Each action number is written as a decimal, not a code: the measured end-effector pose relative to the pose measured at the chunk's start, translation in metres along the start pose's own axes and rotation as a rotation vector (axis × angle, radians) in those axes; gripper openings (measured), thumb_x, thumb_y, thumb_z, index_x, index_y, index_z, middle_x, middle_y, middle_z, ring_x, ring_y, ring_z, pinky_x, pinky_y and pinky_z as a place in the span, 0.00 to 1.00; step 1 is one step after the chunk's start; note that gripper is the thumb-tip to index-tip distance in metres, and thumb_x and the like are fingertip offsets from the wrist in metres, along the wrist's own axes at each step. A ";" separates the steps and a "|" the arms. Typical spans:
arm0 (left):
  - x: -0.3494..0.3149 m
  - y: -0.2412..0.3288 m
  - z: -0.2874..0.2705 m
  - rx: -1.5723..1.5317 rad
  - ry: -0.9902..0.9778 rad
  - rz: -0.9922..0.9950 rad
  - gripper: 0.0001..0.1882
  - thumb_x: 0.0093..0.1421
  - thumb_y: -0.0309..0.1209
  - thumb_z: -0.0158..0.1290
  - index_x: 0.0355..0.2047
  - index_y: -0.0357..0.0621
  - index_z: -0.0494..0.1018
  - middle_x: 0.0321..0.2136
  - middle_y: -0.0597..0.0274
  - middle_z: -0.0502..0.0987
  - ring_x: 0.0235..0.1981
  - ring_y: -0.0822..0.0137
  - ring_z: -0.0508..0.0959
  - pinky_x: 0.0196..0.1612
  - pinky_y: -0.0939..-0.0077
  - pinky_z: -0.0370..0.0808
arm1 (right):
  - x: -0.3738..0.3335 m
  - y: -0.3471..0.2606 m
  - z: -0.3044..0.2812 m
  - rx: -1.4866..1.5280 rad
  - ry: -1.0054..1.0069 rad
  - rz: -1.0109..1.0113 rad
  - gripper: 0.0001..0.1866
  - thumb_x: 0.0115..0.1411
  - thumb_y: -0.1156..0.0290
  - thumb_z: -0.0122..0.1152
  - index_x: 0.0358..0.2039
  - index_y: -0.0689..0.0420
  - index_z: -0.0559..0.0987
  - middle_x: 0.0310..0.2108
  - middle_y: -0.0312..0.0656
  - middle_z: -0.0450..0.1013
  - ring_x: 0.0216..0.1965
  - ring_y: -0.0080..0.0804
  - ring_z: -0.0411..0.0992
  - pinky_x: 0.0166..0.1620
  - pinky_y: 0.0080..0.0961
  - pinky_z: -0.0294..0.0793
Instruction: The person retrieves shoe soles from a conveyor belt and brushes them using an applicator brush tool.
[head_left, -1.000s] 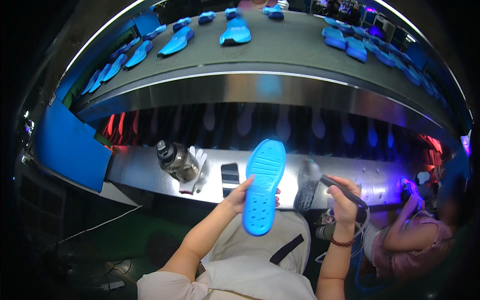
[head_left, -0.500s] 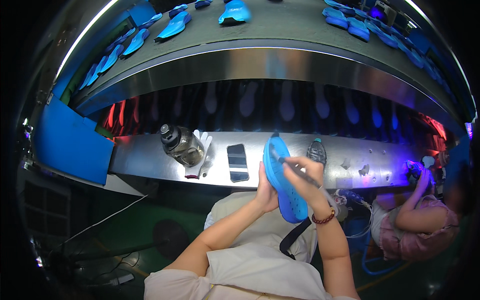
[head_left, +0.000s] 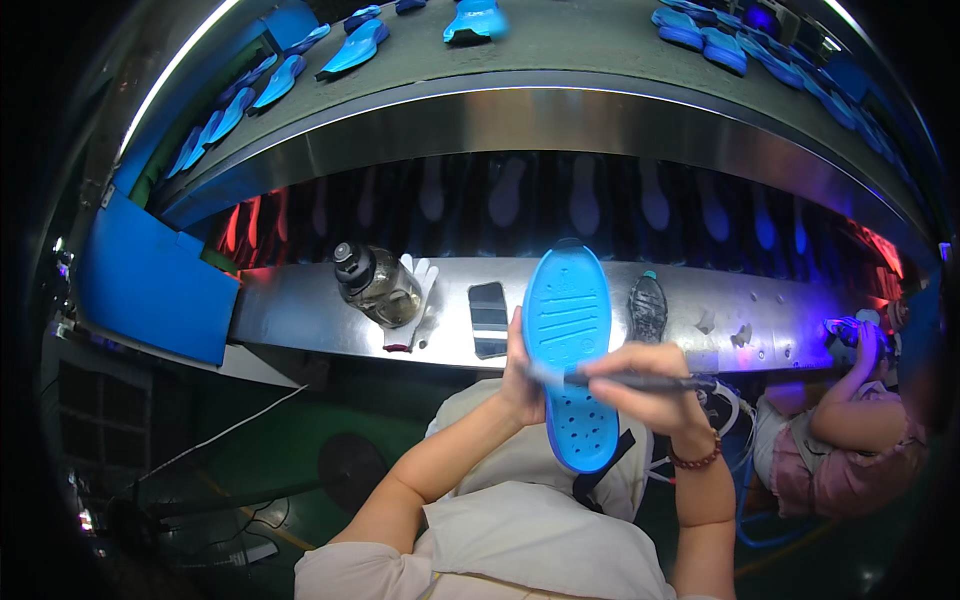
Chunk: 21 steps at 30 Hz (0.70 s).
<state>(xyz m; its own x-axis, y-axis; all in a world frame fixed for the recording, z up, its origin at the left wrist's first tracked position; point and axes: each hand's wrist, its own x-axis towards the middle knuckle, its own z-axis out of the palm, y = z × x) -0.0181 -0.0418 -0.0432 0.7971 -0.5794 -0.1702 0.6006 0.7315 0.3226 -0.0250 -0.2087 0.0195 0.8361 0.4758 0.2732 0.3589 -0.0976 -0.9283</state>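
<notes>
Head view, looking down: the left hand (head_left: 520,375) cups a blue shoe sole (head_left: 572,350) by its left edge, fingers curled behind it, holding it upright just in front of the near edge of the metal bench (head_left: 300,315). The sole is long and rounded, moulded with ridges across the top half and small holes lower down. The right hand (head_left: 650,385) is pinched tight round a thin dark brush (head_left: 640,381), laid crosswise over the sole's middle, its pale tip touching the left rim. On the shiny steel bench sit a clear bottle (head_left: 378,287) with a dark cap, a white glove (head_left: 415,300) beside it, a dark striped phone (head_left: 488,318) and a black sole (head_left: 647,307). Above, blue soles (head_left: 355,48) ride a grey belt (head_left: 600,45).
</notes>
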 end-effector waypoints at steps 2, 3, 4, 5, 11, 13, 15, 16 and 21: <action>0.001 0.006 -0.007 0.004 -0.170 0.068 0.46 0.52 0.68 0.18 0.53 0.42 0.58 0.42 0.49 0.70 0.41 0.55 0.72 0.46 0.60 0.70 | -0.005 -0.007 -0.007 0.149 -0.107 0.052 0.09 0.46 0.76 0.63 0.31 0.63 0.79 0.25 0.42 0.76 0.26 0.20 0.73 0.32 0.15 0.72; -0.001 0.006 -0.001 -0.001 -0.161 0.066 0.46 0.52 0.68 0.18 0.53 0.42 0.58 0.42 0.49 0.70 0.41 0.55 0.72 0.46 0.60 0.70 | -0.008 -0.005 -0.007 0.266 0.057 0.102 0.09 0.46 0.77 0.62 0.31 0.63 0.79 0.26 0.42 0.76 0.27 0.22 0.73 0.33 0.15 0.72; -0.002 0.006 0.009 0.072 -0.040 0.087 0.47 0.51 0.69 0.18 0.54 0.43 0.58 0.43 0.49 0.69 0.42 0.54 0.72 0.45 0.59 0.71 | -0.004 -0.007 -0.008 0.255 0.126 0.154 0.09 0.46 0.78 0.62 0.31 0.63 0.79 0.27 0.42 0.76 0.27 0.22 0.73 0.33 0.15 0.72; -0.001 0.004 0.015 0.146 0.081 0.105 0.47 0.50 0.70 0.19 0.54 0.44 0.57 0.43 0.50 0.69 0.42 0.53 0.72 0.45 0.58 0.71 | -0.002 -0.008 -0.009 0.244 0.194 0.206 0.09 0.46 0.78 0.62 0.32 0.64 0.78 0.28 0.42 0.76 0.27 0.23 0.74 0.33 0.16 0.72; 0.002 0.014 0.016 0.216 -0.124 0.289 0.53 0.45 0.74 0.13 0.47 0.39 0.62 0.33 0.45 0.72 0.33 0.56 0.75 0.36 0.62 0.75 | -0.015 -0.004 -0.015 0.141 0.001 -0.037 0.11 0.43 0.79 0.63 0.31 0.62 0.79 0.30 0.47 0.76 0.31 0.31 0.75 0.35 0.21 0.73; 0.004 0.018 0.023 0.244 0.006 0.449 0.53 0.45 0.74 0.14 0.46 0.38 0.62 0.32 0.45 0.72 0.32 0.56 0.76 0.35 0.62 0.75 | -0.012 -0.003 -0.015 0.044 0.055 0.006 0.11 0.43 0.79 0.64 0.31 0.62 0.79 0.32 0.46 0.76 0.32 0.33 0.75 0.36 0.23 0.73; 0.004 0.024 0.020 0.198 0.012 0.462 0.53 0.44 0.74 0.14 0.46 0.38 0.62 0.31 0.45 0.72 0.31 0.55 0.76 0.34 0.62 0.75 | -0.015 -0.010 -0.011 -0.089 -0.075 -0.163 0.11 0.42 0.80 0.64 0.30 0.61 0.79 0.32 0.45 0.76 0.34 0.34 0.75 0.39 0.26 0.73; 0.003 0.029 0.018 0.213 -0.044 0.496 0.53 0.44 0.74 0.14 0.45 0.38 0.63 0.31 0.45 0.73 0.31 0.55 0.76 0.34 0.62 0.75 | -0.018 -0.010 -0.013 -0.027 -0.150 -0.171 0.11 0.41 0.80 0.64 0.30 0.62 0.79 0.32 0.45 0.76 0.34 0.34 0.75 0.39 0.26 0.72; 0.003 0.035 0.028 0.196 0.051 0.520 0.53 0.43 0.75 0.18 0.44 0.39 0.65 0.32 0.47 0.72 0.32 0.53 0.74 0.38 0.57 0.72 | -0.025 0.007 -0.013 0.019 0.124 -0.048 0.11 0.42 0.83 0.63 0.30 0.64 0.78 0.32 0.46 0.76 0.35 0.34 0.74 0.41 0.25 0.72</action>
<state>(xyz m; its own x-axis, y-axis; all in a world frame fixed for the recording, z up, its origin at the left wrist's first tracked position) 0.0037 -0.0277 -0.0066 0.9903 -0.1380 0.0147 0.1081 0.8334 0.5420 -0.0381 -0.2331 0.0099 0.8636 0.3674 0.3453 0.3927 -0.0607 -0.9177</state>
